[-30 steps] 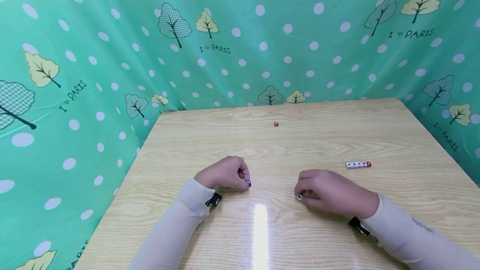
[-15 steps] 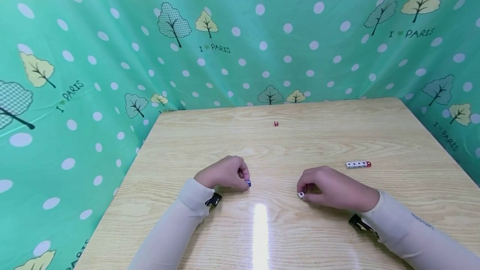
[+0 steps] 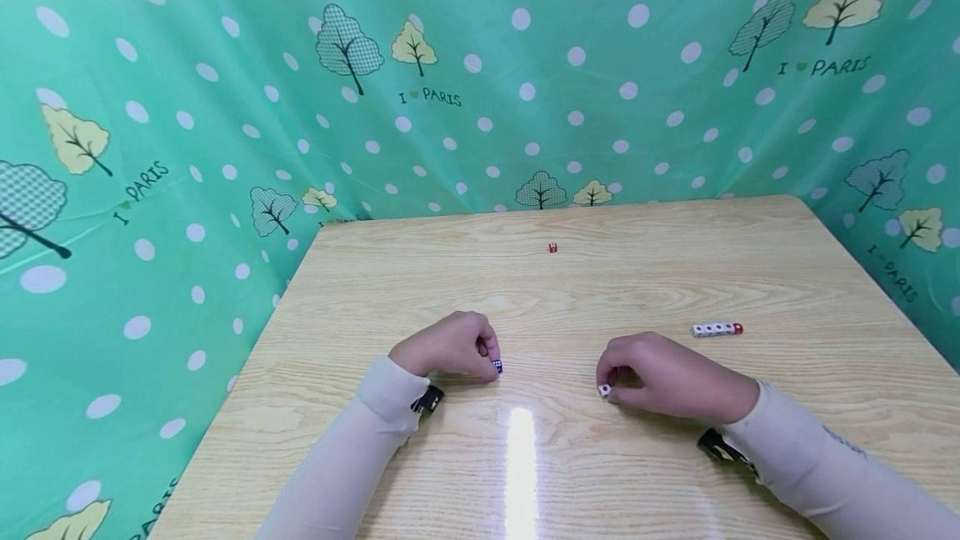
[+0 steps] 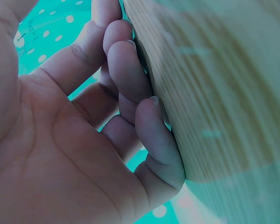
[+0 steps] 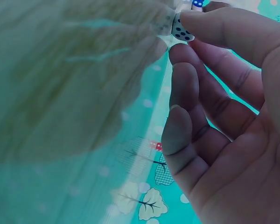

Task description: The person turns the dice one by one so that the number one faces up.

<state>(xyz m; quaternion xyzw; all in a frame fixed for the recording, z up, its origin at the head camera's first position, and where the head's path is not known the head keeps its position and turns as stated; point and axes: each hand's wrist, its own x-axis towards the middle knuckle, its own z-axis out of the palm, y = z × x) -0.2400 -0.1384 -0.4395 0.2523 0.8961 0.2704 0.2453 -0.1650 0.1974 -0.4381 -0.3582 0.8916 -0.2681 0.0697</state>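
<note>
On the wooden table, my left hand (image 3: 453, 346) pinches a small blue die (image 3: 497, 366) with white dots between thumb and index finger. In the left wrist view the other fingers (image 4: 126, 65) curl down against the tabletop, and the die is hidden. To the right, my right hand (image 3: 656, 375) holds a white die (image 3: 604, 390) between thumb and fingertips, low over the table. Its dark dots show on the white die (image 5: 182, 31) in the right wrist view, with part of the blue die (image 5: 198, 3) beyond. A gap of bare wood separates the two hands.
Beyond my right hand lies a straight row of several white dice (image 3: 708, 330) with a red die (image 3: 737, 328) at its right end. Another red die (image 3: 552, 247) sits near the table's far edge. A green dotted curtain (image 3: 480, 90) encloses the table (image 3: 420, 265).
My right hand has shifted slightly right and away from me with the white die, which has turned a little. My left hand and the blue die have stayed still.
</note>
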